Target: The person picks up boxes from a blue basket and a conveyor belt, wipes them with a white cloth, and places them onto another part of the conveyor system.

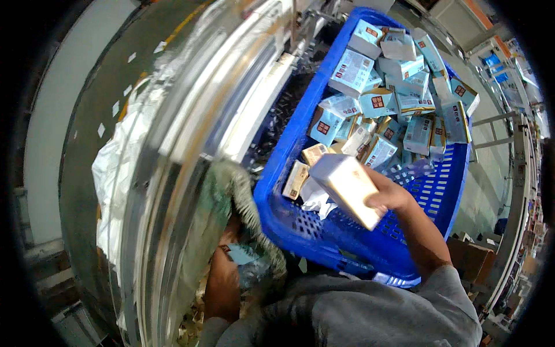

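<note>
A pale box point(347, 188) is held in the right hand point(386, 198) over the basket point(287, 144), apparently mid-transfer, so steady support is needed; the left hand point(230, 230)'s grip cannot be told.

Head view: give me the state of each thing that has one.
Pale carton: held, tilted
Right hand: closed on that carton
Left hand: partly hidden, grip unclear
Greenish sack: frayed at its edge
Blue basket: partly filled
Light-blue boxes: jumbled
White scrap: crumpled
</note>
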Demonstrator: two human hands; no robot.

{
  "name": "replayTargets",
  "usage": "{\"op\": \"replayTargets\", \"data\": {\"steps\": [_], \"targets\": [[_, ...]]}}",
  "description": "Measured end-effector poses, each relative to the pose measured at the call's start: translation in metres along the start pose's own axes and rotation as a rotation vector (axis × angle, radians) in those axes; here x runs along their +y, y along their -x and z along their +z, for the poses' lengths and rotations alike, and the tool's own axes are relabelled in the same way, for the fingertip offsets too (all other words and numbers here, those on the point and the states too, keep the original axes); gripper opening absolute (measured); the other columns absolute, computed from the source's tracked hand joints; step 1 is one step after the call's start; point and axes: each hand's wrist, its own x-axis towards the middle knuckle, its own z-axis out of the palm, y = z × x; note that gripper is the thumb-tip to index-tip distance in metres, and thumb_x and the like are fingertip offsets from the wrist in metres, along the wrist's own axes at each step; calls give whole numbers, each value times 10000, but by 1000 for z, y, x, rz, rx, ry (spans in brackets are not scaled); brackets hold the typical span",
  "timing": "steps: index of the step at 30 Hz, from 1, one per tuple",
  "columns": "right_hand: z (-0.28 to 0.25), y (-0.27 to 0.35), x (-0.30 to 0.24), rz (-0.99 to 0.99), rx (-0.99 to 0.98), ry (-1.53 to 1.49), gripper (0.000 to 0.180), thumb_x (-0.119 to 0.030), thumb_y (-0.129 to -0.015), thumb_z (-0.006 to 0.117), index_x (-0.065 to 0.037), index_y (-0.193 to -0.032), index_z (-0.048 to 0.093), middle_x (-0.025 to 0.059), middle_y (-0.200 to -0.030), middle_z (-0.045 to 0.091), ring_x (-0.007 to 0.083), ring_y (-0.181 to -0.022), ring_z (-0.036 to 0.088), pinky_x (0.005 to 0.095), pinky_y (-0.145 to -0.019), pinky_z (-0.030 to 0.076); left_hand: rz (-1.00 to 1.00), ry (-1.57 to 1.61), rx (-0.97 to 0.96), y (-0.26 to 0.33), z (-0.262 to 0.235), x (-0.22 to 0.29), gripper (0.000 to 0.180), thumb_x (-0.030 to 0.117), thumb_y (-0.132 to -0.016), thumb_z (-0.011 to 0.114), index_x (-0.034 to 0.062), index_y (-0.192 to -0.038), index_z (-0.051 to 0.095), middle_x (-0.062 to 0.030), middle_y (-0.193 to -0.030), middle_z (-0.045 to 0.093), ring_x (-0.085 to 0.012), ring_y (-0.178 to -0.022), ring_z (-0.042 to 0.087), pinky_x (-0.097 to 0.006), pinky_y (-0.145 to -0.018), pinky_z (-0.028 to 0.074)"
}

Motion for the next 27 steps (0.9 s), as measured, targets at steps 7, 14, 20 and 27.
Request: {"op": "replayTargets", "data": {"steps": [7,14,20,27], "targets": [[133,18,4,-118,-365,-450,719,-351,-619,658,34,-1152,367,107,-1076,473,141,-947,466,273,-796,386,461,1295,-247,90,-56,111,596,278,-645,682,-23,-1096,435,-120,-1042,489,-193,-992,444,-327,-844,349],[242,-4,-11,-490,110,360,446,-169,-702,611,7,-1060,413,83,-940,527,141,-860,489,300,-741,410,520,1037,266,117,-44,94,495,118,-600,690,-10,-1024,469,-90,-953,539,-163,-840,534,-285,-727,442],[225,-11,4,-286,-41,-49,464,-296,-750,557,26,-1055,419,94,-930,527,152,-826,509,276,-711,424,568,708,77,107,-42,77,440,88,-607,653,-1,-1001,478,-76,-928,550,-141,-839,525,-279,-700,435],[213,6,0,-96,-375,-419,722,-374,-624,663,-1,-1154,344,131,-1060,497,228,-939,513,341,-800,421,440,1193,-503,116,-56,83,548,128,-555,712,12,-1033,469,-41,-896,557,-130,-820,526,-268,-666,453]]}}
